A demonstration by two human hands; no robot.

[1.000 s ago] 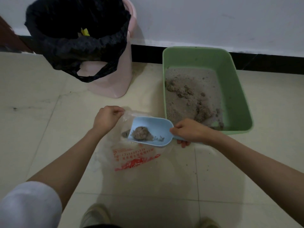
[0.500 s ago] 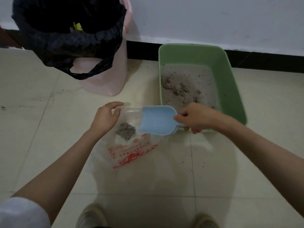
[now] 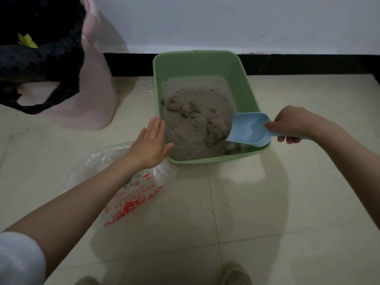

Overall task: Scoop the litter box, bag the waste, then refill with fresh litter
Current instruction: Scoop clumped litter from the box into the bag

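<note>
Blue scoop point(image 3: 249, 128) sat gripped in my right hand point(image 3: 292, 122), angled into the litter point(image 3: 195, 120); my flat left hand point(image 3: 151, 142) steadied the green box point(image 3: 244, 83).

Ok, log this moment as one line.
phase: scooping | right hand: grips blue scoop in green litter box | left hand: flat against box side

right hand point(image 3: 292, 122) holds blue scoop point(image 3: 247, 128) in litter box point(image 3: 197, 62).
</note>
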